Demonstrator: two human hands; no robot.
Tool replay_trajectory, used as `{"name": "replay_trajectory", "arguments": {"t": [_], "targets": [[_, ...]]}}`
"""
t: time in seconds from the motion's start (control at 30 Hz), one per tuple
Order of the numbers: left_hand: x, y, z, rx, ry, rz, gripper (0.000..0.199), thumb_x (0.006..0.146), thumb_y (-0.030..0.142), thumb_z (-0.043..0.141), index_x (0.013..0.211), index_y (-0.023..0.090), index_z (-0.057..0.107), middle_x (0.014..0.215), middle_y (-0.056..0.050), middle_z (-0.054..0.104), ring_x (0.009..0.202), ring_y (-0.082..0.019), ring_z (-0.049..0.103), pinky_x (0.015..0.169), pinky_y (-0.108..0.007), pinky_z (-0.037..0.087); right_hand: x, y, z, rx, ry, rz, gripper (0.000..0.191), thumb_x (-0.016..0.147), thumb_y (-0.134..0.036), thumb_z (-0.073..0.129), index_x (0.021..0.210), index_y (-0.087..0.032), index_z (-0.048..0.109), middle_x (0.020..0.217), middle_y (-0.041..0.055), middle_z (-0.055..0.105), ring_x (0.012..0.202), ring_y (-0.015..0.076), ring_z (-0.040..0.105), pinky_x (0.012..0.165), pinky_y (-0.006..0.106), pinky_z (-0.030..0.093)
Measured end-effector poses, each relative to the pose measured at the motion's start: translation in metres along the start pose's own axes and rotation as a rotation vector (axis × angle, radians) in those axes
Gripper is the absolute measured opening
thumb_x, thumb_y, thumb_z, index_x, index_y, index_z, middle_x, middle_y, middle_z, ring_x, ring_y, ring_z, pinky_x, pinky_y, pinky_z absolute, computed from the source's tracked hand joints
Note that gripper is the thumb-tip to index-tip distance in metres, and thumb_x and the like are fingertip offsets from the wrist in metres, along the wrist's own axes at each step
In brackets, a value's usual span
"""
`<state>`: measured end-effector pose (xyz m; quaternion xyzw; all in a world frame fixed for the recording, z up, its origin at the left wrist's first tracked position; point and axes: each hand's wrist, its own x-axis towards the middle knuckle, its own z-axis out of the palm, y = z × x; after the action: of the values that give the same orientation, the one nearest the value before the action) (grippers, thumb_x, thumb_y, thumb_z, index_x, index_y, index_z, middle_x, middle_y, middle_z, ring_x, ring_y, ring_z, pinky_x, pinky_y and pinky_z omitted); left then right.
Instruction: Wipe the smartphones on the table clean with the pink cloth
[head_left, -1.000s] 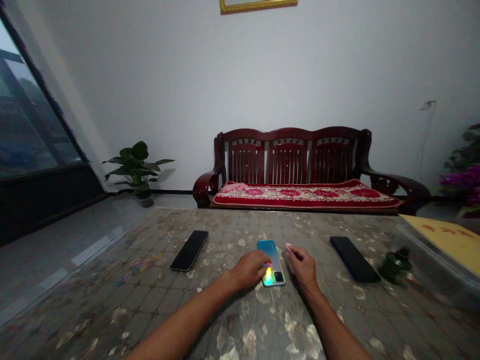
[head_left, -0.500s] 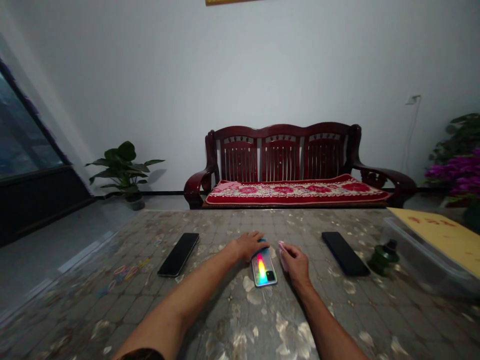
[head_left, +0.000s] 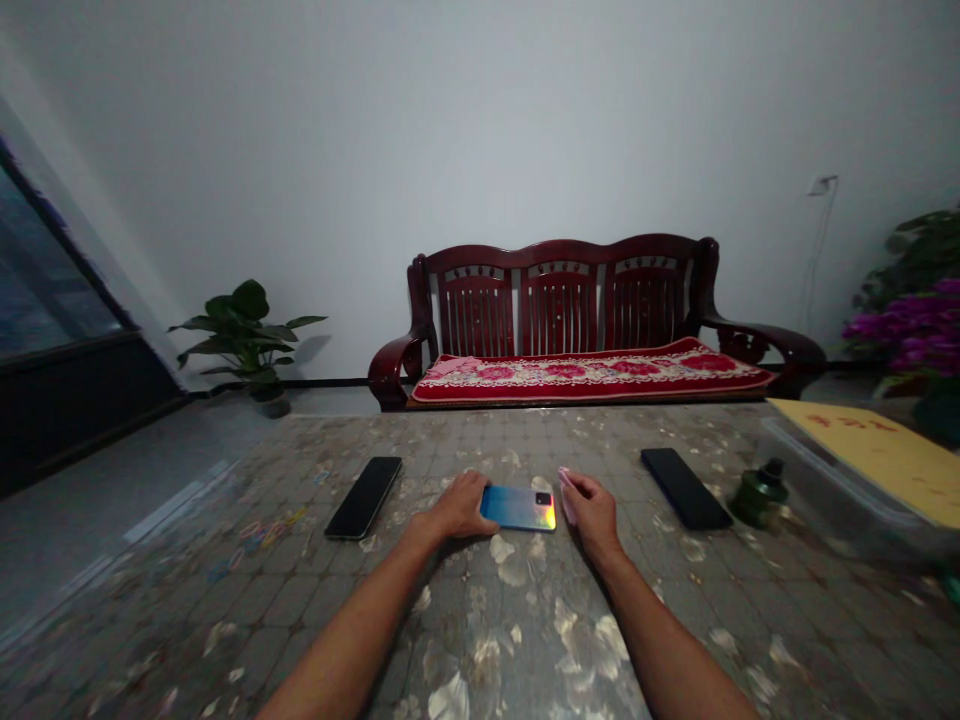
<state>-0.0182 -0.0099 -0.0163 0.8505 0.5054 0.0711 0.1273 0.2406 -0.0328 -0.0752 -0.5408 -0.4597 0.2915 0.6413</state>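
A blue, shiny smartphone lies sideways at the middle of the table, back up, its camera block at the right end. My left hand grips its left end between thumb and fingers. Just right of the phone, my right hand is closed on a small pink cloth, most of it hidden in the fingers. A dark phone lies screen up to the left of my hands, and another dark phone lies to the right.
On the right stand a green bottle with a black cap and a clear plastic box under a yellow sheet. Coloured rubber bands lie at left. Beyond the patterned table is a wooden bench.
My left hand has turned the blue phone from lengthwise to sideways, moving from its far end to its left end. My right hand stays nearly in place with the cloth.
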Motion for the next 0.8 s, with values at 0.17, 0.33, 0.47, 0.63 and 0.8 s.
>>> {"name": "replay_trajectory", "arguments": {"t": [0.17, 0.33, 0.47, 0.63, 0.8], "targets": [[-0.023, 0.001, 0.015, -0.137, 0.111, 0.019, 0.059, 0.071, 0.035, 0.078, 0.126, 0.021, 0.061, 0.126, -0.011, 0.062, 0.121, -0.031, 0.055, 0.108, -0.043, 0.041, 0.006, -0.001, 0.004, -0.171, -0.071, -0.007, 0.035, 0.076, -0.049, 0.066, 0.089, -0.020, 0.082, 0.098, 0.0108, 0.080, 0.097, 0.0283, 0.073, 0.094, 0.043, 0.055], [-0.029, -0.002, 0.025, -0.197, 0.186, 0.013, 0.058, 0.074, 0.035, 0.078, 0.128, 0.022, 0.062, 0.126, -0.010, 0.061, 0.123, -0.032, 0.053, 0.109, -0.046, 0.041, 0.011, -0.014, 0.006, -0.451, -0.269, -0.059, 0.029, 0.084, -0.040, 0.059, 0.083, -0.022, 0.082, 0.085, 0.0075, 0.079, 0.084, 0.0252, 0.072, 0.079, 0.035, 0.054], [-0.031, -0.002, 0.031, -0.228, 0.226, 0.004, 0.057, 0.076, 0.035, 0.078, 0.129, 0.024, 0.063, 0.127, -0.010, 0.062, 0.123, -0.032, 0.053, 0.109, -0.047, 0.042, 0.010, -0.026, 0.004, -0.665, -0.386, -0.104, 0.029, 0.088, -0.031, 0.056, 0.087, -0.019, 0.083, 0.085, 0.0084, 0.078, 0.083, 0.0233, 0.070, 0.074, 0.030, 0.048], [-0.034, 0.002, 0.031, -0.239, 0.235, -0.014, 0.057, 0.076, 0.034, 0.078, 0.129, 0.022, 0.062, 0.128, -0.010, 0.062, 0.123, -0.031, 0.054, 0.110, -0.047, 0.041, 0.002, -0.038, 0.002, -0.864, -0.436, -0.112, 0.031, 0.090, -0.019, 0.052, 0.095, -0.017, 0.082, 0.093, 0.0107, 0.078, 0.088, 0.0232, 0.070, 0.072, 0.028, 0.044], [-0.033, 0.002, 0.031, -0.240, 0.231, -0.016, 0.058, 0.076, 0.032, 0.079, 0.130, 0.020, 0.062, 0.130, -0.011, 0.062, 0.126, -0.031, 0.053, 0.110, -0.045, 0.040, -0.019, -0.049, -0.003, -0.970, -0.430, -0.140, 0.028, 0.088, -0.015, 0.055, 0.098, -0.017, 0.081, 0.098, 0.0112, 0.076, 0.091, 0.0218, 0.067, 0.076, 0.025, 0.042]]}}
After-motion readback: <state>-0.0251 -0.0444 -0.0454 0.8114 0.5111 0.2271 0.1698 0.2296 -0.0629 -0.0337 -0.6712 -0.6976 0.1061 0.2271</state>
